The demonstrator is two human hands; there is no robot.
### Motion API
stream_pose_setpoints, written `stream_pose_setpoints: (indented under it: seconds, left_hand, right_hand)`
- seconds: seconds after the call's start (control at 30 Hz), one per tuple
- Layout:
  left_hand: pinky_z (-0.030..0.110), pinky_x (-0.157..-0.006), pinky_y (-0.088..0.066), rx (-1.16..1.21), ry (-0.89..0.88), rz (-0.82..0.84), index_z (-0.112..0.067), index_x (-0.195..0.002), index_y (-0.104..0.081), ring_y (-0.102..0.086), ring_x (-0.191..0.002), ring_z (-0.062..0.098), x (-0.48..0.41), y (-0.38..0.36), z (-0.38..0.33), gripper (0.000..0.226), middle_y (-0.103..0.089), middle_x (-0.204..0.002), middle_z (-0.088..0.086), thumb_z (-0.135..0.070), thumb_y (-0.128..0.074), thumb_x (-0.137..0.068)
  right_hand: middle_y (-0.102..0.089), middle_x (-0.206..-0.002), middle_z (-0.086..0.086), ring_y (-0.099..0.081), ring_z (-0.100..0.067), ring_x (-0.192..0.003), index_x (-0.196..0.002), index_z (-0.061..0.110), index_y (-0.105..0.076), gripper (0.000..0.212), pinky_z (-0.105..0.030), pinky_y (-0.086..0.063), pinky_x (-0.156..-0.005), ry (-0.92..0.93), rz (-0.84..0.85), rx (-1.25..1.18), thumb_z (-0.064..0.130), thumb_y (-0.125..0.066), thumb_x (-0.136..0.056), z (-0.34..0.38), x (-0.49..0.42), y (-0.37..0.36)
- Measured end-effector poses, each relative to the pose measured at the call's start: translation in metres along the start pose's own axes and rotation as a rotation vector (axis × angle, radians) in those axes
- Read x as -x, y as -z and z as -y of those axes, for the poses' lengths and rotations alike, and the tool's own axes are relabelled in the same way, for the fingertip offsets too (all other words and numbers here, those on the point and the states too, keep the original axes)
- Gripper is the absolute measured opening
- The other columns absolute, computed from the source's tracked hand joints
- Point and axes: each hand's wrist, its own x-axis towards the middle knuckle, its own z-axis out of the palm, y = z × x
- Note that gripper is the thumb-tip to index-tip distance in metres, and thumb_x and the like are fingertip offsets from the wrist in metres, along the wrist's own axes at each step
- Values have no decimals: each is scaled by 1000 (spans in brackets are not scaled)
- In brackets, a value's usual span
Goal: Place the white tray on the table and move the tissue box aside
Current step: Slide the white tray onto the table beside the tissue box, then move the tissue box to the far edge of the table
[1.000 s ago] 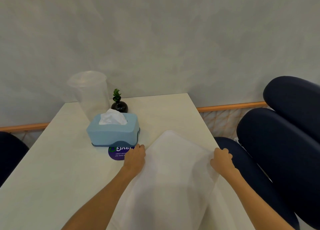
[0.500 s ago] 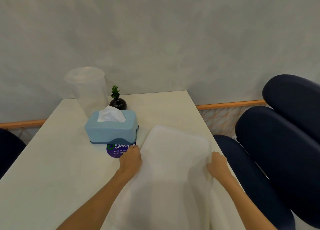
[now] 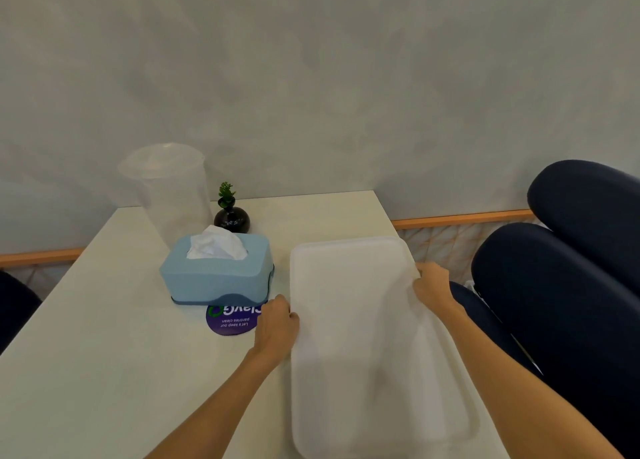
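A white rectangular tray (image 3: pixel 360 337) lies nearly flat over the right half of the pale table (image 3: pixel 104 354). My left hand (image 3: pixel 277 323) grips the tray's left edge and my right hand (image 3: pixel 431 285) grips its right edge, near the far corners. The light blue tissue box (image 3: pixel 218 275), with a white tissue sticking out of its top, stands just left of the tray, a narrow gap apart from it. The box partly covers a round purple sticker (image 3: pixel 230 322).
Behind the tissue box stand a clear plastic lidded cup (image 3: pixel 169 188) and a small black vase with a green plant (image 3: pixel 231 216), close to the grey wall. Dark blue padded chairs (image 3: pixel 561 303) crowd the table's right edge. Another dark chair (image 3: pixel 14 306) shows at far left.
The tray was tilted up toward me, and both hands have lowered it nearly flat onto the table, its far edge moving forward. The tissue box has not moved.
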Motion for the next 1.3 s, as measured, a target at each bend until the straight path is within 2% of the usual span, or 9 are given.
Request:
stream_pose_setpoints:
  seconds: [0.07,0.13,0.17,0.23,0.83,0.97,1.1,1.2,1.3]
  left_hand:
    - [21,-66,-47,7,11,-8,-9,-87,-49,-54,-74,13,-4,-2,0,13,-57,-87,6,-14,-59,-93]
    - [20,-67,-46,11,34,-5,-7,-91,-54,-54,-76,12,-9,-4,1,11,-60,-90,8,-15,-60,-92]
    - [20,-68,-46,10,44,0,-4,-95,-57,-55,-77,12,-11,-5,1,13,-63,-93,10,-16,-60,-92]
    - [21,-69,-47,6,56,14,-1,-101,-59,-56,-77,13,-14,-6,2,18,-66,-98,12,-16,-60,-92]
    - [29,-71,-47,-179,-45,72,-2,-115,-52,-63,-96,26,-25,7,-19,28,-61,-112,14,-21,-52,-96]
    - [36,-78,-49,-122,-212,-45,-8,-119,-57,-61,-101,25,-27,42,-34,30,-63,-114,9,-25,-54,-94]
    - [32,-68,-51,52,-311,-209,-17,-112,-60,-63,-80,18,-35,87,-37,23,-68,-100,-4,-27,-56,-92]
    - [26,-58,-44,117,-293,-369,-20,-109,-60,-61,-69,12,-47,118,-21,19,-67,-94,-10,-27,-56,-91]
    - [30,-67,-45,133,-219,-505,-21,-110,-59,-60,-75,14,-62,141,9,20,-67,-96,-8,-26,-54,-91]
  right_hand:
    - [-49,-65,-7,-49,-22,-70,-53,14,-41,45,-29,-39,-62,-9,32,8,-11,-40,-91,1,-11,-4]
    - [-63,-99,-20,-60,-30,-96,-88,1,-64,26,-32,-49,-83,-15,73,26,-6,-40,-93,3,-18,-7]
    - [-61,-116,-21,-59,-32,-108,-110,-3,-62,26,-33,-48,-95,-8,88,44,-4,-40,-95,3,-23,-10]
    - [-57,-129,-21,-55,-33,-117,-126,-3,-54,32,-35,-45,-103,-13,109,70,-2,-41,-96,5,-27,-13]
    - [-55,-129,-21,-54,-35,-116,-126,-3,-52,35,-41,-48,-97,99,77,84,-2,-45,-91,21,-47,-15]
    - [-54,-128,-21,-53,-35,-116,-128,3,-55,38,-43,-46,-99,266,70,83,3,-49,-90,59,-43,-13]
    - [-52,-127,-20,-52,-35,-117,-127,7,-57,37,-41,-45,-100,419,114,24,5,-50,-90,105,-30,-21]
    - [-55,-124,-18,-54,-31,-113,-125,8,-58,35,-28,-41,-89,524,193,-32,7,-51,-90,137,-15,-33]
    - [-57,-123,-17,-55,-29,-113,-126,9,-57,35,-24,-38,-84,563,285,-90,12,-51,-92,163,1,-51]
